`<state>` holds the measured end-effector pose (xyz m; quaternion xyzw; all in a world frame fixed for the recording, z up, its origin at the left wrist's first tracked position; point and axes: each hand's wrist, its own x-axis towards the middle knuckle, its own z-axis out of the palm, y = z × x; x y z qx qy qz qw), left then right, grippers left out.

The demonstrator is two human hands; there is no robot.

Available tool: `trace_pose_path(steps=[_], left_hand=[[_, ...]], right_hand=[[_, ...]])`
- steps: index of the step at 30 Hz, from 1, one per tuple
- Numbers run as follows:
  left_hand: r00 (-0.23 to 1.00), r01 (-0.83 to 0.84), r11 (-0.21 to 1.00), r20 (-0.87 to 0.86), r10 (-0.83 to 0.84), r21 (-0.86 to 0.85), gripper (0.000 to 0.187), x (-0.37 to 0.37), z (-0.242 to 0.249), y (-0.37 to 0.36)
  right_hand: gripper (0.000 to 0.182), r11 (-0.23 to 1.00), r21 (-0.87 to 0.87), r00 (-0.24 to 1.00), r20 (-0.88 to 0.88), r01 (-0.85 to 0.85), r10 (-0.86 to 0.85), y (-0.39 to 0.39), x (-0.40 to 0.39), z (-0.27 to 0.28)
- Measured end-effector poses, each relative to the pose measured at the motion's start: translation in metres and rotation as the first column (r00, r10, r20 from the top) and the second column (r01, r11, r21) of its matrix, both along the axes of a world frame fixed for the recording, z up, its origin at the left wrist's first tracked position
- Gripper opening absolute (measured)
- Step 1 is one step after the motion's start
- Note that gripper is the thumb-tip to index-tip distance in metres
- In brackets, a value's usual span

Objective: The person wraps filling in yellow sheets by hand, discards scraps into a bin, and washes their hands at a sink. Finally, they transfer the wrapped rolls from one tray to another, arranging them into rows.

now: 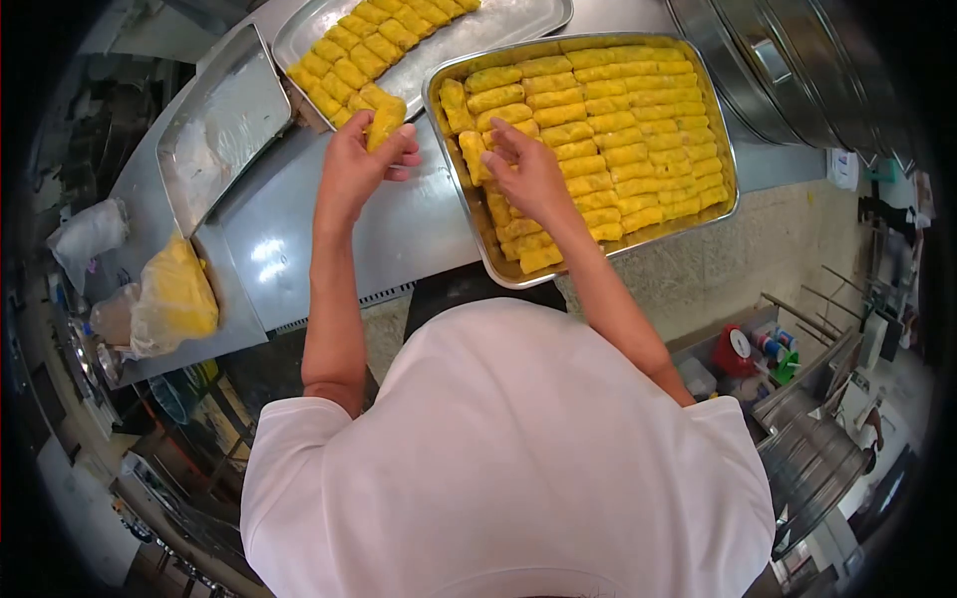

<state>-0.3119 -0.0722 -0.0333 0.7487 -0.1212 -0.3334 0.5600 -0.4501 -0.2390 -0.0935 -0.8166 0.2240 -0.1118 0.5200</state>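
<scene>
While the left hand [351,166] holds a yellow roll [387,124], the right hand [531,177], fingers apart, is nearer the full tray [736,171].

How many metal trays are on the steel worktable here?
3: a deep tray packed with yellow rolls, under the right hand; a shallower tray partly filled, at the top; and a roll-free tray at left. Others could be hidden beneath.

Two hands [354,169] [533,179], three metal trays [234,120] [498,45] [510,278], dozens of yellow rolls [633,154]
</scene>
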Motion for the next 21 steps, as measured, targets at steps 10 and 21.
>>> trace_pose_path(steps=[10, 21], left_hand=[[0.947, 0.193, 0.971, 0.231, -0.221, 0.138, 0.034, -0.047, 0.001, -0.013], [0.936, -0.095, 0.953, 0.353, -0.014, 0.289, 0.038, 0.029, 0.003, 0.029]], right_hand=[[0.051, 0.588, 0.789, 0.983, -0.117, 0.179, -0.142, 0.004, -0.033, 0.026], [0.031, 0.999, -0.041, 0.994, -0.111, -0.018, 0.013, 0.028, -0.048, 0.018]])
